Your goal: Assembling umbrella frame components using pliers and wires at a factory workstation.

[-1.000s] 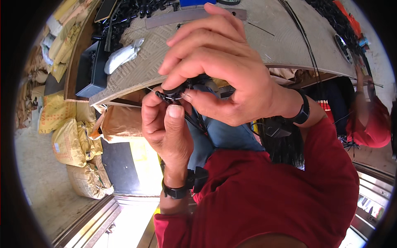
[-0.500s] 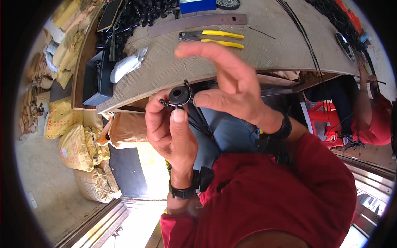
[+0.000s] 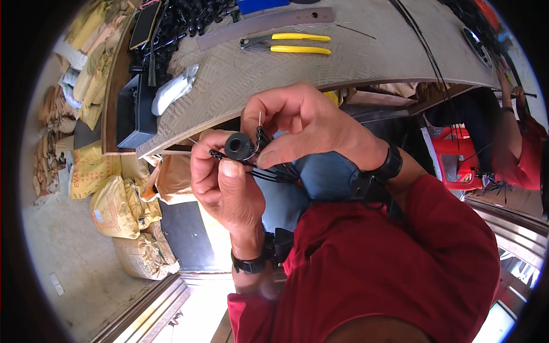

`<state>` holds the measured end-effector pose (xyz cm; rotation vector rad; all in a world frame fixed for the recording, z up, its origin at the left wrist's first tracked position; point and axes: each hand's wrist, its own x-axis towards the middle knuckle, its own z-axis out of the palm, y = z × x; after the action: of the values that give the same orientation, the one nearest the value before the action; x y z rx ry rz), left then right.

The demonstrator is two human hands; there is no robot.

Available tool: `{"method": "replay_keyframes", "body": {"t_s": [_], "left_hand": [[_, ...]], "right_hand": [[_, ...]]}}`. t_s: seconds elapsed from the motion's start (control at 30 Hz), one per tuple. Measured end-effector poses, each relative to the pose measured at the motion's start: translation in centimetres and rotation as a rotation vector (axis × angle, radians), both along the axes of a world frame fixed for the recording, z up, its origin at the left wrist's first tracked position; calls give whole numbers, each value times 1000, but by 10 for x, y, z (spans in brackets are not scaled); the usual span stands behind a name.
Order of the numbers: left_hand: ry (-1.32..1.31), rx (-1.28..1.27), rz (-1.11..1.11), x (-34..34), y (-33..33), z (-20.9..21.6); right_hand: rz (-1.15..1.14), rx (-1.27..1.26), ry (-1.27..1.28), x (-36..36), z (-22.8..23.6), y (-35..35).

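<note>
My left hand (image 3: 231, 197) is closed around a black round hub (image 3: 239, 146) with a hole in its middle, the thumb against its near side. Small black joint pieces (image 3: 262, 137) are threaded on a thin wire beside the hub, and one wire end sticks up near my right hand (image 3: 320, 123). The right thumb and fingers are closed on the wire and those pieces at the hub's right side. Thin black rods (image 3: 274, 173), like umbrella ribs, hang from the hub over my lap. My fingers partly hide how the wire runs.
On the table (image 3: 366, 60) lie yellow-handled pliers (image 3: 300, 37), a flat metal strip (image 3: 266, 27), a plastic bag (image 3: 174, 91) and a phone (image 3: 144, 26). A dark bin (image 3: 137, 114) sits at the left edge. Sacks (image 3: 117, 206) stand left; another person's arm (image 3: 509, 137) is at right.
My right hand has come down from its spread position, and its fingers have curled in beside the hub. The hub has shifted slightly left and lower in my left hand.
</note>
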<state>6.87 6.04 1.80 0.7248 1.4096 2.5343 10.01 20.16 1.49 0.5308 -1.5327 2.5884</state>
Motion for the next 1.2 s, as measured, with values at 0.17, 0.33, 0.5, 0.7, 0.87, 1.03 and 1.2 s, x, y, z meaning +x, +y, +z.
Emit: {"method": "replay_keyframes", "body": {"t_s": [0.17,0.33,0.5,0.7,0.87,1.03,1.2], "left_hand": [[19,4,168,9,1,0],[-31,21,-26,10,-14,-3],[-23,4,31,18,-33,-5],[-70,30,-158,16,-67,-24],[-61,35,-139,19,-74,-35],[-77,107,-210,17,-93,-43],[-100,111,39,22,-79,-50]], "right_hand": [[-212,245,-29,13,11,-12],[-255,264,30,14,4,-19],[-100,437,19,11,12,-27],[83,412,142,6,-2,-30],[241,582,117,-5,6,-30],[144,657,93,-3,3,-50],[-783,877,561,19,-27,-87]]}}
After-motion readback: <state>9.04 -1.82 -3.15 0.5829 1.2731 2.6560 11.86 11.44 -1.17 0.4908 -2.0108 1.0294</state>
